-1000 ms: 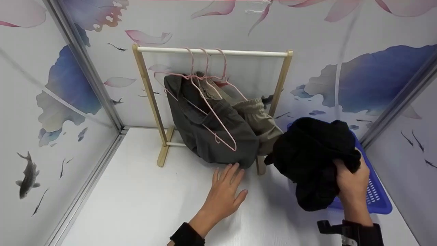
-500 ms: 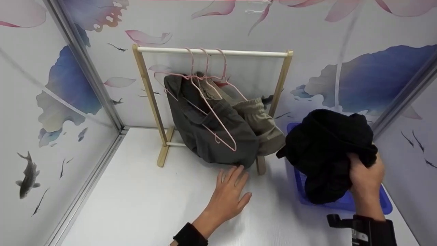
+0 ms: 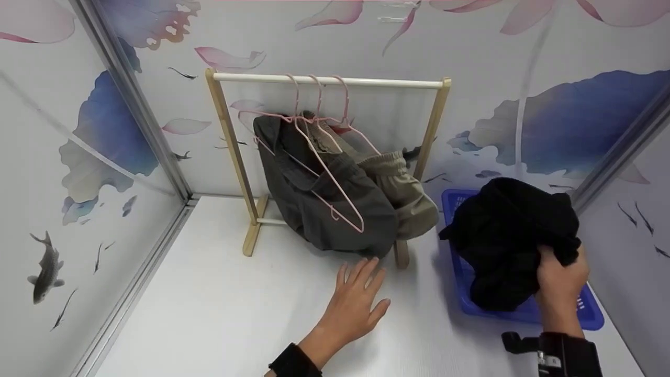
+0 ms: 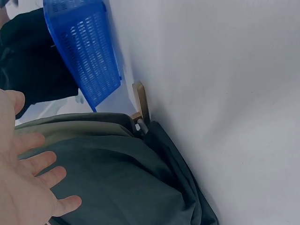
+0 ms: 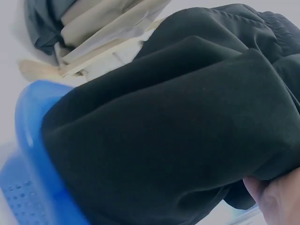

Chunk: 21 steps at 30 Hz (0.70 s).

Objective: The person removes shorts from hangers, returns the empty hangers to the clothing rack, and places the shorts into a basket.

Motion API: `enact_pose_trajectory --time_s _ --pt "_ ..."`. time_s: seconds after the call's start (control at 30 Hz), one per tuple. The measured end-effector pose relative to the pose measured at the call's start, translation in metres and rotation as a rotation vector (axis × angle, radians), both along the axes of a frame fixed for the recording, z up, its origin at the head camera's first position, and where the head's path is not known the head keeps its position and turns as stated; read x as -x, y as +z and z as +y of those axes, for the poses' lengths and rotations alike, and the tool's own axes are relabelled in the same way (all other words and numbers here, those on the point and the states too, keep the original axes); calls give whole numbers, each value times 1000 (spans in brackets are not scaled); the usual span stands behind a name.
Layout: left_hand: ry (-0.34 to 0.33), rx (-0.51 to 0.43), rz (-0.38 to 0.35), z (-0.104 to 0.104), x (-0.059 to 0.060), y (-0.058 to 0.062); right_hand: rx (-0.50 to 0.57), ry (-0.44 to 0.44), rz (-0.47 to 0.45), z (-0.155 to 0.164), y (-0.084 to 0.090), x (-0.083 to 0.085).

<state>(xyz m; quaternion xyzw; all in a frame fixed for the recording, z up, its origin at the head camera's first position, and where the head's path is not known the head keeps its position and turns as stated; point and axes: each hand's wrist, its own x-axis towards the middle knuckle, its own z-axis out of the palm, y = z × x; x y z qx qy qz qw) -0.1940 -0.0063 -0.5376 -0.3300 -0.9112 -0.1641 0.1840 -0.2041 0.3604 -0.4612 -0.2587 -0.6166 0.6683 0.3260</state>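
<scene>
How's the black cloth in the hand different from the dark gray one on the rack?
The black cloth is bunched in the right hand, while the gray cloth hangs on a pink hanger from the rack.
The black cloth is deep black; the gray cloth is a bit lighter.
Both are dark, plain-looking cloth with folds.

A black garment, bunched in loose folds, is held over the blue basket near the tabletop's right edge.
</scene>
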Motion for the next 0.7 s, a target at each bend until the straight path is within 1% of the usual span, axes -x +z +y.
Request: enact_pose_trajectory --time_s 0.07,0.17,0.33,0.47,0.6,0.7 --pt "3 4 3 0 0 -1 42 6 15 2 -5 0" --pt "7 9 -3 0 0 -1 55 -2 17 3 -12 0" --pt "7 17 -11 0 -1 -2 9 -25 -35 4 -21 1" --pt "8 16 -17 0 -2 -3 -98 -31 -135 5 -27 1" --pt "10 28 -11 0 -2 -4 -219 -7 -252 6 -33 3" --pt "11 37 0 0 -2 -5 -285 18 -303 5 -38 3"
